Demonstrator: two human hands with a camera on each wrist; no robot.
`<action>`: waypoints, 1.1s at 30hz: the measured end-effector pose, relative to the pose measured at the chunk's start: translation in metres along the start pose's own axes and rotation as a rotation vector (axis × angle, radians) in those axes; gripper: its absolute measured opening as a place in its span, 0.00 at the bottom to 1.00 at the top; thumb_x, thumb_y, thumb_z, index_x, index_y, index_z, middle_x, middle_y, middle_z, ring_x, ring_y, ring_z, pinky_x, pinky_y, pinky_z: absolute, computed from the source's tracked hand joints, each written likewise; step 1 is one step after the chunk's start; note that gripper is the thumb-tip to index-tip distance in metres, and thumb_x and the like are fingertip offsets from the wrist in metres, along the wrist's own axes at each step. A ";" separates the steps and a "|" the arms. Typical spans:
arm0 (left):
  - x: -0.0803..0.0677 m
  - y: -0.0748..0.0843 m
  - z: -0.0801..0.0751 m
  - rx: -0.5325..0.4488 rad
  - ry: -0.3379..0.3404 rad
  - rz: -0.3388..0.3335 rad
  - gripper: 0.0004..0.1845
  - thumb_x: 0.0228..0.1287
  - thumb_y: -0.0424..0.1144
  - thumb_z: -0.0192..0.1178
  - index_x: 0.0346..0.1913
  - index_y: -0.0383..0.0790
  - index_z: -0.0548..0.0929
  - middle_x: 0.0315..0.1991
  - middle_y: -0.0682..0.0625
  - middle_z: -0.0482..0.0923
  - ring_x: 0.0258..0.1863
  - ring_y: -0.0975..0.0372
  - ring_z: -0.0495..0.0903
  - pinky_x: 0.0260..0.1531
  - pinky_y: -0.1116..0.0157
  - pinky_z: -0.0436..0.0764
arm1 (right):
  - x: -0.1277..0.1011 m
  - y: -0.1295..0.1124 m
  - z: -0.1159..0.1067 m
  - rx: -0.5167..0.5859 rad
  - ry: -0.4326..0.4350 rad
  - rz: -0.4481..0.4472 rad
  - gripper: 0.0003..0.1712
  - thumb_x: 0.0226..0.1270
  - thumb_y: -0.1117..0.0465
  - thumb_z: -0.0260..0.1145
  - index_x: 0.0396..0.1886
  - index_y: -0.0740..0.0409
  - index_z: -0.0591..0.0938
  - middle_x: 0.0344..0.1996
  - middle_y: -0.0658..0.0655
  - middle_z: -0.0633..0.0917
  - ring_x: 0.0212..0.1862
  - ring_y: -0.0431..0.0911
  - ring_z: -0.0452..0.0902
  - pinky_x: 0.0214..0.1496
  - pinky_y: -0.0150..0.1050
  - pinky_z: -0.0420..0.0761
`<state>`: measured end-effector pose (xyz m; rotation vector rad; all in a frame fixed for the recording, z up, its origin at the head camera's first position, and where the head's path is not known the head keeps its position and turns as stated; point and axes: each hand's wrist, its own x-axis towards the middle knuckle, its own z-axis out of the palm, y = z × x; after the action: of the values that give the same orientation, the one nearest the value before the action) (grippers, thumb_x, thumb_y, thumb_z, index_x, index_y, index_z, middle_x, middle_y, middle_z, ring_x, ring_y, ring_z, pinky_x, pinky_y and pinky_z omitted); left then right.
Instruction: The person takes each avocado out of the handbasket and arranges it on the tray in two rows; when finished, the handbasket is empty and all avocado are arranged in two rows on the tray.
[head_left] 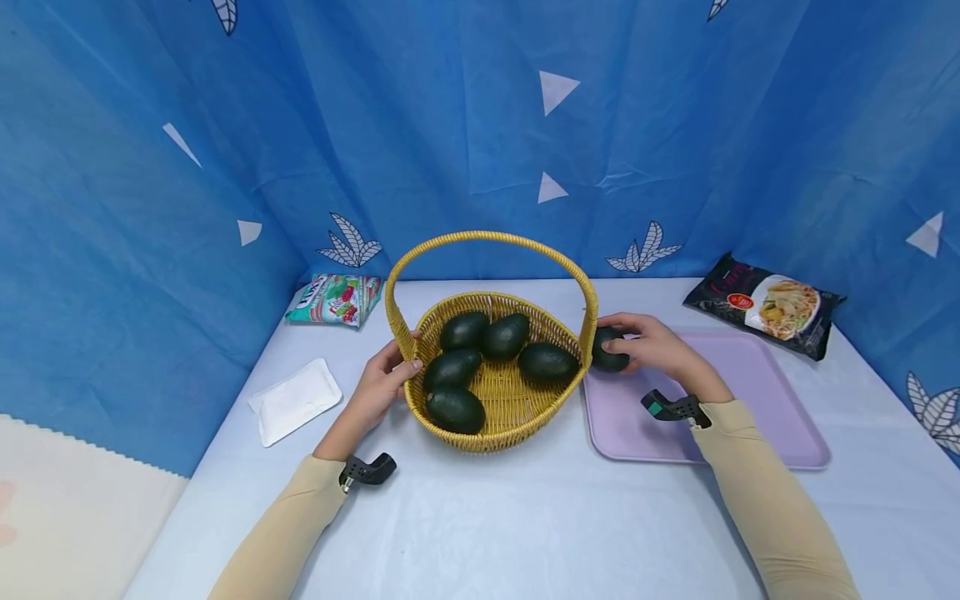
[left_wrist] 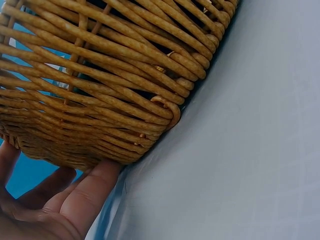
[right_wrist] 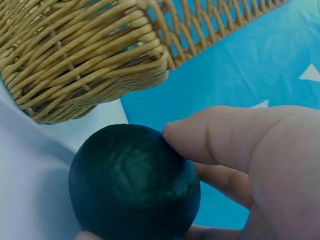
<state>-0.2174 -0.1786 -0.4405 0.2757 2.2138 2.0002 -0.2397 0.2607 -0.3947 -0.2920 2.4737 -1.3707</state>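
A yellow wicker basket (head_left: 480, 437) with a tall arched handle stands mid-table. Inside it lie several dark green avocados (head_left: 547, 362). My left hand (head_left: 381, 382) grips the basket's left rim, thumb over the edge; in the left wrist view, the fingers (left_wrist: 90, 195) press against the woven outer wall. Just right of the basket, my right hand (head_left: 648, 343) holds another avocado (head_left: 609, 350) over the far left corner of the lilac tray (head_left: 757, 392). The right wrist view shows thumb and fingers around that avocado (right_wrist: 135, 180), its rounded end facing the camera, below the basket wall (right_wrist: 90, 65).
At the back left lies a green and red snack packet (head_left: 336, 300), with a flat white packet (head_left: 297, 402) nearer the front. A black noodle packet (head_left: 765, 304) rests behind the tray at the back right. Blue curtain (head_left: 480, 125) closes off the table's far side.
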 end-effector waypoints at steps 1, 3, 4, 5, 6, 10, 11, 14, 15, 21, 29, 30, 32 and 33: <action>0.000 0.001 0.000 -0.001 0.000 -0.003 0.29 0.70 0.32 0.53 0.73 0.41 0.63 0.66 0.31 0.66 0.54 0.51 0.74 0.35 0.68 0.86 | 0.000 0.000 0.001 0.002 -0.002 0.001 0.32 0.67 0.56 0.64 0.68 0.60 0.70 0.62 0.70 0.71 0.57 0.60 0.69 0.36 0.45 0.87; 0.000 0.001 0.000 0.006 0.001 -0.001 0.29 0.70 0.32 0.53 0.73 0.42 0.63 0.66 0.32 0.66 0.54 0.52 0.74 0.35 0.68 0.86 | 0.001 0.000 0.002 -0.001 -0.004 0.003 0.32 0.66 0.57 0.64 0.68 0.60 0.70 0.63 0.70 0.70 0.59 0.61 0.68 0.36 0.45 0.87; -0.001 0.000 0.000 0.010 0.003 0.005 0.29 0.70 0.33 0.53 0.72 0.43 0.64 0.66 0.32 0.67 0.54 0.53 0.74 0.36 0.68 0.86 | 0.001 0.000 0.002 -0.005 -0.006 0.003 0.32 0.66 0.57 0.64 0.68 0.60 0.70 0.63 0.70 0.70 0.59 0.61 0.67 0.35 0.45 0.87; -0.001 0.000 0.000 0.013 0.004 0.012 0.29 0.70 0.34 0.54 0.72 0.44 0.64 0.65 0.33 0.67 0.54 0.54 0.74 0.36 0.69 0.85 | 0.001 0.000 0.002 -0.011 -0.008 0.004 0.32 0.66 0.57 0.64 0.68 0.60 0.70 0.64 0.70 0.70 0.59 0.61 0.67 0.35 0.45 0.87; -0.001 0.000 0.000 0.014 0.004 0.017 0.29 0.70 0.34 0.54 0.72 0.45 0.64 0.65 0.34 0.67 0.54 0.55 0.74 0.36 0.69 0.85 | 0.001 0.000 0.002 -0.015 -0.009 0.003 0.32 0.66 0.57 0.64 0.68 0.60 0.69 0.64 0.70 0.70 0.59 0.62 0.68 0.35 0.45 0.87; -0.009 0.015 0.003 0.014 0.004 0.021 0.29 0.69 0.33 0.54 0.72 0.41 0.64 0.65 0.32 0.67 0.52 0.60 0.74 0.38 0.70 0.85 | 0.001 -0.001 0.004 -0.029 -0.009 0.003 0.32 0.66 0.56 0.64 0.68 0.60 0.70 0.63 0.70 0.70 0.58 0.61 0.68 0.36 0.45 0.87; -0.011 0.020 0.004 0.013 0.003 0.014 0.29 0.69 0.32 0.54 0.72 0.40 0.64 0.65 0.31 0.67 0.51 0.61 0.74 0.38 0.70 0.85 | 0.001 -0.001 0.004 -0.032 -0.009 0.000 0.32 0.66 0.57 0.64 0.68 0.60 0.70 0.63 0.70 0.70 0.58 0.61 0.69 0.36 0.45 0.87; -0.014 0.029 0.006 0.023 0.006 0.002 0.29 0.69 0.31 0.54 0.72 0.37 0.63 0.65 0.30 0.67 0.50 0.63 0.74 0.38 0.70 0.85 | 0.000 -0.002 0.005 -0.041 -0.006 -0.005 0.32 0.66 0.57 0.64 0.68 0.60 0.70 0.63 0.70 0.70 0.57 0.61 0.70 0.36 0.46 0.87; -0.014 0.029 0.006 0.025 0.006 -0.002 0.29 0.69 0.31 0.54 0.72 0.37 0.63 0.65 0.30 0.67 0.51 0.61 0.74 0.37 0.70 0.85 | 0.000 -0.003 0.006 -0.044 -0.007 -0.007 0.32 0.66 0.56 0.64 0.68 0.60 0.70 0.63 0.70 0.70 0.57 0.62 0.70 0.36 0.46 0.87; -0.011 0.026 0.006 0.013 0.000 -0.017 0.29 0.69 0.31 0.53 0.72 0.37 0.63 0.66 0.31 0.66 0.59 0.50 0.71 0.38 0.69 0.85 | 0.000 -0.001 0.006 -0.057 -0.014 -0.007 0.33 0.67 0.55 0.64 0.69 0.59 0.68 0.64 0.70 0.69 0.59 0.62 0.69 0.37 0.46 0.87; 0.000 0.000 0.001 -0.005 0.003 -0.005 0.29 0.70 0.33 0.54 0.72 0.45 0.64 0.68 0.35 0.66 0.62 0.48 0.69 0.39 0.68 0.85 | -0.001 0.000 0.007 -0.059 -0.025 -0.012 0.34 0.67 0.56 0.64 0.70 0.60 0.66 0.65 0.71 0.66 0.58 0.64 0.71 0.37 0.46 0.87; 0.000 -0.001 0.000 -0.001 0.003 -0.004 0.29 0.70 0.34 0.54 0.72 0.46 0.65 0.68 0.35 0.66 0.62 0.48 0.69 0.39 0.68 0.85 | -0.001 0.000 0.007 -0.062 -0.026 -0.013 0.34 0.67 0.56 0.64 0.70 0.60 0.66 0.65 0.71 0.66 0.57 0.64 0.72 0.37 0.46 0.87; 0.000 -0.002 0.000 0.004 0.003 -0.001 0.29 0.70 0.35 0.54 0.72 0.47 0.65 0.67 0.35 0.67 0.61 0.48 0.70 0.39 0.67 0.86 | -0.001 0.000 0.007 -0.065 -0.025 -0.015 0.34 0.67 0.56 0.63 0.71 0.60 0.66 0.65 0.71 0.66 0.57 0.63 0.73 0.37 0.46 0.87; 0.000 -0.002 0.000 0.005 0.004 0.000 0.29 0.69 0.35 0.55 0.72 0.47 0.65 0.67 0.35 0.67 0.61 0.48 0.70 0.39 0.67 0.86 | -0.001 0.000 0.007 -0.065 -0.025 -0.017 0.34 0.67 0.56 0.63 0.71 0.60 0.66 0.65 0.71 0.66 0.56 0.63 0.73 0.36 0.46 0.87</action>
<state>-0.2178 -0.1788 -0.4428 0.2730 2.2217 1.9966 -0.2364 0.2555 -0.3981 -0.3430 2.5037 -1.2876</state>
